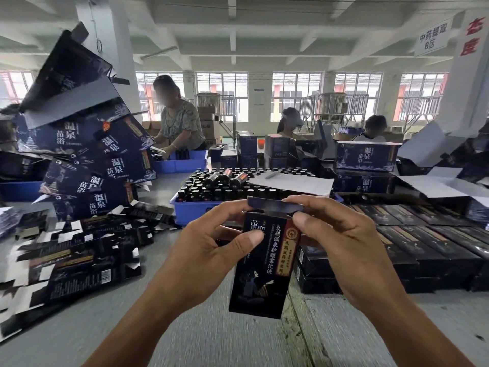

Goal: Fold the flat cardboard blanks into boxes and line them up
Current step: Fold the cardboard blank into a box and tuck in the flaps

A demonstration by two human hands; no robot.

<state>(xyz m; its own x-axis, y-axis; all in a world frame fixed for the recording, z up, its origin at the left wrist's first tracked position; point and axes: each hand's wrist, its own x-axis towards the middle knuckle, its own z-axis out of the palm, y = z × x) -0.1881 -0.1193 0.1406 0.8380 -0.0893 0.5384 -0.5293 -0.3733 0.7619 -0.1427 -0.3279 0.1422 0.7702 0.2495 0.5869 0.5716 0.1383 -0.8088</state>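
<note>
plainly, the writing comes first: the dark box [264, 260] held in front of the chest carries a vertical column of pale chinese characters down its front face, a red strip with gold characters and a round gold emblem along its right edge, and a printed figure near its lower end. bigger navy cartons [87, 144] heaped at the left side of the worktop [251, 340] show the large characters 温泉 and 苗浴, and the same print sits on a long carton [367, 156] at the far right. a white hanging sign [431, 38] overhead reads 中药提取 b区.

the box stands nearly upright above the worktop's near middle, its long axis running top to bottom with a slight lean, and its top flap [275, 203] is bent over toward the far side. the left hand [211, 250] is the lower grip, thumb across the upper front face and fingers curled round the left side. the right hand [341, 234] pinches the flap at the top, thumb beneath and fingers over it.

flat blanks [68, 260] lie spread along the left edge. folded dark boxes [423, 245] lie in rows at the right edge. a blue crate [195, 207] of dark bottles sits just beyond the hands.
</note>
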